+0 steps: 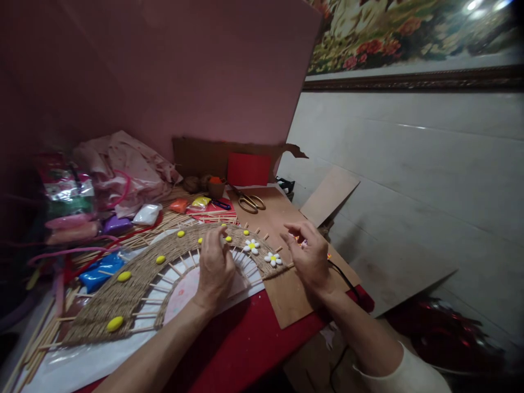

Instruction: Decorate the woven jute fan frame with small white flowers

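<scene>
A woven twine arch [139, 273], studded with yellow beads, is spread along the table's [245, 344] left edge, pressed by the left hand [215, 267] with fingers curled, beside the right hand [309, 256], fingers loosely open, near the right edge.

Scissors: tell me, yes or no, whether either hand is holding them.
No, the scissors lie on the cardboard sheet, beyond the left hand and right hand.

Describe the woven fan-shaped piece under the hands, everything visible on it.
The woven arc is a flat fan-shaped band of tan twine wound over thin wooden sticks, which poke out as spokes on both edges. Yellow oval beads dot it, and two white daisies with yellow centres sit near its right end. It lies on a white sheet; the left hand rests on it.
</scene>
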A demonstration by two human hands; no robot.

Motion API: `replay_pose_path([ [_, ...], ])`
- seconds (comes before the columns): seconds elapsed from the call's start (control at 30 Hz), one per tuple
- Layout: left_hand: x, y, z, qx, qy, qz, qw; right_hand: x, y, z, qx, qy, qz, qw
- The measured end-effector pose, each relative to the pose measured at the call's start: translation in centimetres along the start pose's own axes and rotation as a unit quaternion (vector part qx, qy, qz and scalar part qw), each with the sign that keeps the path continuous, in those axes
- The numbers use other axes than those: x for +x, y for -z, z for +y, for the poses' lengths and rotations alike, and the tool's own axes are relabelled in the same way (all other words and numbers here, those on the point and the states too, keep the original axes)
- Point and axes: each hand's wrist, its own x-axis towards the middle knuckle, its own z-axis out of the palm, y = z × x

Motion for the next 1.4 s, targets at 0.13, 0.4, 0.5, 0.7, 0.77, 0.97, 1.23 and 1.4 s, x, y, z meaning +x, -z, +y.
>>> replay_pose_path([
  [0.13,0.4,0.5,0.3,-0.036,0.021,0.033,0.999,2.4,-0.2,-0.7,0.122,-0.071,0.003,0.990],
  [0.4,1.9,2.5,1.2,-0.228,0.181,-0.042,0.956,7.7,-3.5,-3.2,0.343,-0.068,-0.087,0.933],
  [0.5,2.1,3.3,1.1,-0.238,0.191,-0.032,0.952,8.0,-5.4,-3.0,0.371,-0.061,-0.078,0.923],
  [0.7,1.1,4.7,0.9,-0.326,0.294,-0.008,0.899,4.8,-7.0,-1.5,0.277,-0.049,-0.056,0.958],
  [0.77,0.9,4.8,1.0,-0.376,0.340,-0.005,0.862,3.8,-7.0,-1.5,0.255,-0.008,-0.100,0.962],
  [0.97,0.5,4.5,1.8,-0.504,0.439,-0.007,0.744,2.7,-6.4,-3.1,0.278,0.160,-0.203,0.925],
  [1.23,0.0,4.1,1.7,-0.540,0.411,-0.029,0.734,1.9,-6.4,-4.0,0.260,0.225,-0.275,0.898],
  [1.4,-0.3,4.2,1.4,-0.476,0.352,-0.065,0.803,1.9,-6.4,-3.9,0.232,0.232,-0.255,0.910],
])
